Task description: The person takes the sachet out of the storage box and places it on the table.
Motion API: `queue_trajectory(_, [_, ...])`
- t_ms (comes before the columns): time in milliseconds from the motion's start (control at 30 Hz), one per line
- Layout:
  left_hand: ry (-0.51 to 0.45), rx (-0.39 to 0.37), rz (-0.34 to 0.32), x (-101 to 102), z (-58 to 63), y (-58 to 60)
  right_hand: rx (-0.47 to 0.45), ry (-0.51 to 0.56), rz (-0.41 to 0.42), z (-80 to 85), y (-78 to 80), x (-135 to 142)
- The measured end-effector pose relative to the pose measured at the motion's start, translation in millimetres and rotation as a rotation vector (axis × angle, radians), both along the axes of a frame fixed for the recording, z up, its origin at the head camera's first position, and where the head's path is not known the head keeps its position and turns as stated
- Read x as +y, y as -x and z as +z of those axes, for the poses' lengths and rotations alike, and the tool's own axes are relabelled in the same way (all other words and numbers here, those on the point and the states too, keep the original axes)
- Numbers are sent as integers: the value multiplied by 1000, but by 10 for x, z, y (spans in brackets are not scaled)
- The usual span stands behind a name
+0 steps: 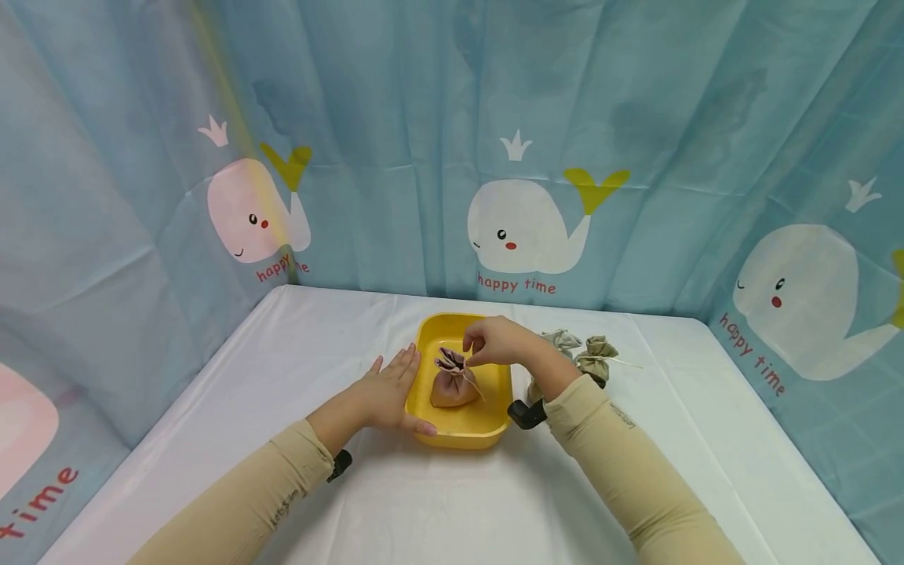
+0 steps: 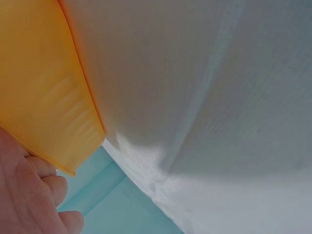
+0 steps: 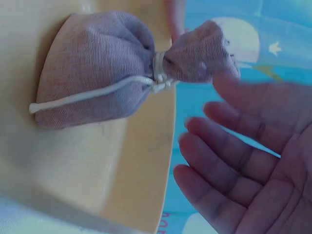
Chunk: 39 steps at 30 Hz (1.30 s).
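A small mauve drawstring pouch [image 1: 453, 390] stands in a yellow tray [image 1: 459, 441], its neck tied with a pale cord [image 3: 92, 99]. My right hand [image 1: 503, 341] is over the tray's far right part, beside the gathered top of the pouch. In the right wrist view the thumb tip meets the edge of that top, while the other fingers lie loosely bent and apart from the cloth. Along the tray's left side, my left hand [image 1: 384, 395] rests with straight fingers against the rim, the thumb reaching over the near left corner.
Right of the tray, partly behind the right forearm, are a grey-green pouch [image 1: 563, 340] and an olive pouch [image 1: 596, 357] with a cord sticking out. A white cloth [image 1: 438, 502] covers the table. Blue whale-print curtains [image 1: 367, 235] hang along the back and sides.
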<state>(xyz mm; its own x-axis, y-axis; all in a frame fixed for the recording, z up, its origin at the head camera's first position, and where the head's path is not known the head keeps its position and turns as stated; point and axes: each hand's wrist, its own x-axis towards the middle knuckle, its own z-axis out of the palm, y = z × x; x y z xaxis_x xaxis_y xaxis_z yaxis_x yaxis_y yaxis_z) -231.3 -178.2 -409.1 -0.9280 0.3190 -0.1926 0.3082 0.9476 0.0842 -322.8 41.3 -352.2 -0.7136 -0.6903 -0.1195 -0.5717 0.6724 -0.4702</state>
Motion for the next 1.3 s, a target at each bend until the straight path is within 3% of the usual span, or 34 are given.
queue_trajectory(200, [-10, -1, 6, -3, 6, -7, -54, 32, -23, -51, -87, 39])
queue_trajectory(367, [-8, -1, 8, -14, 2, -5, 12, 78, -48, -132, -138, -17])
queue_trajectory(633, [-16, -6, -5, -16, -13, 7, 119, 53, -62, -179, -187, -120])
queue_trajectory(933, [-3, 9, -9, 1, 25, -20, 108, 85, -136, -164, -216, -179])
queue_trajectory(1300, [-9, 6, -10, -1, 28, -21, 188, 109, -217, -109, -257, -186])
